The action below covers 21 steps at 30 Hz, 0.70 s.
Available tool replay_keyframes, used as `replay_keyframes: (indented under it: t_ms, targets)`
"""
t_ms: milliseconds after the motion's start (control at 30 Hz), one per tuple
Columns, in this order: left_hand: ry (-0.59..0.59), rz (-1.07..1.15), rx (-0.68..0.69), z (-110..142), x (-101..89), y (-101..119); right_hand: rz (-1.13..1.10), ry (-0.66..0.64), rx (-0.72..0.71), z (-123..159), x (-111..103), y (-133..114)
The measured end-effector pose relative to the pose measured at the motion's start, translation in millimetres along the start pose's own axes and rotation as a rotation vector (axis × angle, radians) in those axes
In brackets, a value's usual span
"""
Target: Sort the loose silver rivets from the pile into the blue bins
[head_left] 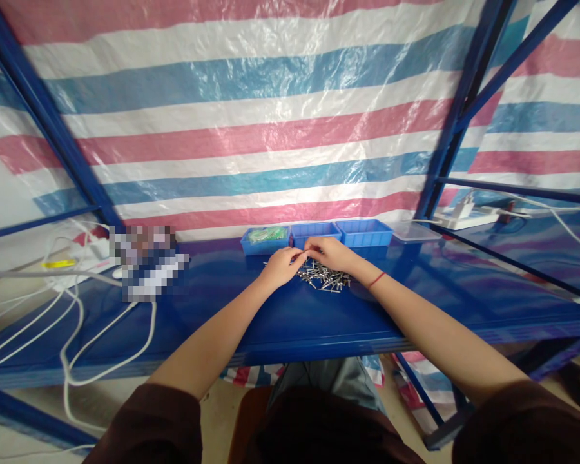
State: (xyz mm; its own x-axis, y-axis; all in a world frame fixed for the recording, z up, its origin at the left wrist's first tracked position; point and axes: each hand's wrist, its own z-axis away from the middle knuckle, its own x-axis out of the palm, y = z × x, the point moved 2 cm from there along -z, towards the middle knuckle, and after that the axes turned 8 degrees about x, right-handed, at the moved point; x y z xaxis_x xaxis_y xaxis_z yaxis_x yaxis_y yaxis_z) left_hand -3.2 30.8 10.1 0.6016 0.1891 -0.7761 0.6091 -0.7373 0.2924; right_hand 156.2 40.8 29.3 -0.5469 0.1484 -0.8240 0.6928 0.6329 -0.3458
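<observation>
Well, from here the small metal pins [325,280] lie in a loose heap on the blue bench [275,316], just below the bare hands. The left hand [281,265] and the right hand [333,253] come together at the heap's upper left side, fingertips bunched and about touching. Whether either grip has a pin pinched in it, I can't tell; the fingers hide whatever may be between them.

The pins look light one by one, stiff and hard, not the sort to break, though I'd guess their smooth shafts roll and slip. They lie crosswise over one another, so one tugged from the middle could drag its neighbours. A fingertip pinch at the thicker end, on a pin lying at the fringe, seems the surest hold.

As for edges, the left bin [258,247] with its green packet [269,234], the middle bin [314,228] and the right bin [367,239] stand in a row just behind the hands, their walls limiting reach that way. A clear plastic lid [417,232] lies beyond. Sideways there's more room: glossy bench top shows on both sides, until white cables [80,316] at far left.
</observation>
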Motion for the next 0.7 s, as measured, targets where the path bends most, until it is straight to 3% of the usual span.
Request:
replay_keyframes:
  t_ms: [133, 400, 533, 700]
  targets:
    - [0.028, 0.045, -0.028, -1.5, -2.6, 2.0, -0.134, 0.027, -0.051, 1.4, -6.5, -7.6]
    - [0.065, 0.215, -0.068, -1.2, -3.3, 1.5, -0.463, 0.164, 0.094, -2.8, -5.2, -5.4]
    - [0.123, 0.221, -0.078, -1.3, -2.8, 0.7, -0.44, 0.188, 0.171, -3.1, -5.9, -6.0]
    - [0.148, 0.261, -0.077, -1.2, -3.6, 2.4, -0.435, 0.144, 0.159, 0.4, -10.0, -16.0]
